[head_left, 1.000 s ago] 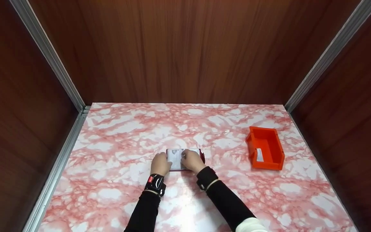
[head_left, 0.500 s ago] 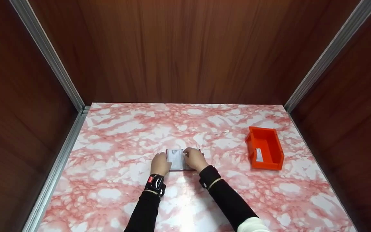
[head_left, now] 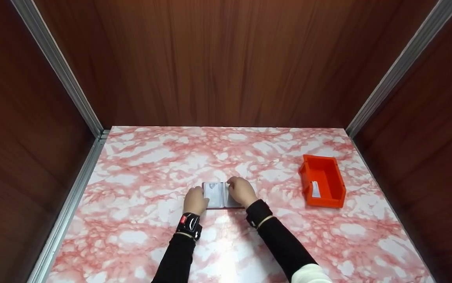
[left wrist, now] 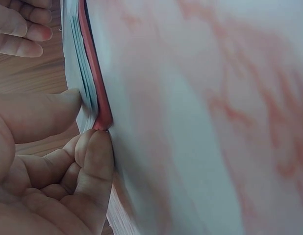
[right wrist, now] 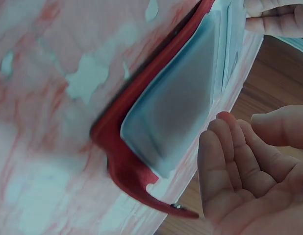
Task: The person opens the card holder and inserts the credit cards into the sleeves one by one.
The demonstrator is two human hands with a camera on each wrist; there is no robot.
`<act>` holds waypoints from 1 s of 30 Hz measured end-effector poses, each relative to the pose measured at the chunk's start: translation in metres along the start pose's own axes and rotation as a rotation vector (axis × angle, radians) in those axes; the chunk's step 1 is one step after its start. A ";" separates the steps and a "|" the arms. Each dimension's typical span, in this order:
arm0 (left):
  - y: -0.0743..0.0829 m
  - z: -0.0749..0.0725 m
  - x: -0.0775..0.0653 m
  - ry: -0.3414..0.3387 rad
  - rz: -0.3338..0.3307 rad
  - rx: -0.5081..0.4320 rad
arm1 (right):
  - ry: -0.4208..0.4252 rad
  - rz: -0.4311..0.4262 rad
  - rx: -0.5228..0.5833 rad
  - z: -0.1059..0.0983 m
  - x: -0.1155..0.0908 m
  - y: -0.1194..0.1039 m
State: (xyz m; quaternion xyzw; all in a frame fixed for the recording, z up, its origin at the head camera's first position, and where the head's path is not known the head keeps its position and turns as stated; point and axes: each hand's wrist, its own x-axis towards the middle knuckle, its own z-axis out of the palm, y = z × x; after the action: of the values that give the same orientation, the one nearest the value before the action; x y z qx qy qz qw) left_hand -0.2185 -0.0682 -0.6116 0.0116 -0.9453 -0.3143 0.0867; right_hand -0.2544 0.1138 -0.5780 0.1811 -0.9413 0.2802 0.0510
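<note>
A red card holder (right wrist: 105, 128) with clear plastic sleeves (right wrist: 178, 98) lies spread open on the table. In the head view the sleeves (head_left: 213, 195) on its left half show a pale printed page or card. My left hand (head_left: 195, 200) pinches its left edge; in the left wrist view the thumb (left wrist: 53, 115) lies on the sleeve stack and curled fingers (left wrist: 95, 159) meet the red cover (left wrist: 95, 73). Over the right half is my right hand (head_left: 242, 191), loosely curled; the right wrist view shows a gap between thumb and fingers (right wrist: 235, 161), with nothing visible between them.
An orange open-front bin (head_left: 324, 181) with a white label stands on the right of the pink-and-white marbled table (head_left: 151, 165). Brown wood-grain panels (head_left: 218, 63) enclose the back and sides. A strap with a metal snap (right wrist: 177, 206) sticks out from the card holder.
My right hand has shifted slightly right and away from me, uncovering the middle and more of the right-hand sleeves. My left hand stays at the left edge.
</note>
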 end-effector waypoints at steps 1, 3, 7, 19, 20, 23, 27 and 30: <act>0.000 0.000 0.000 0.003 0.003 -0.001 | 0.006 -0.004 -0.007 0.000 0.000 0.001; 0.000 0.001 0.000 0.012 0.012 -0.007 | 0.014 -0.008 -0.017 -0.001 0.001 0.003; 0.000 0.000 -0.001 0.028 0.032 -0.016 | 0.027 -0.026 -0.030 -0.003 0.002 0.004; -0.001 0.002 -0.001 0.029 0.027 -0.013 | 0.063 -0.053 -0.088 -0.007 0.002 0.010; -0.001 0.002 -0.001 0.029 0.027 -0.014 | 0.067 -0.049 -0.088 -0.007 0.002 0.011; -0.001 0.002 0.000 0.026 0.025 -0.018 | 0.072 -0.041 -0.090 -0.007 0.001 0.012; -0.001 0.002 0.000 0.019 0.016 -0.019 | 0.070 -0.048 -0.095 -0.007 0.001 0.015; 0.000 0.001 0.000 0.016 0.011 -0.016 | 0.068 -0.066 -0.117 -0.006 0.001 0.016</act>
State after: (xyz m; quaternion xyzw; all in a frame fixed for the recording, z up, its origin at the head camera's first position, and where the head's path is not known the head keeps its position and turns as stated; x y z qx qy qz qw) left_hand -0.2183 -0.0673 -0.6128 0.0080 -0.9421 -0.3213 0.0959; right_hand -0.2613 0.1292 -0.5805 0.1990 -0.9474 0.2288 0.1027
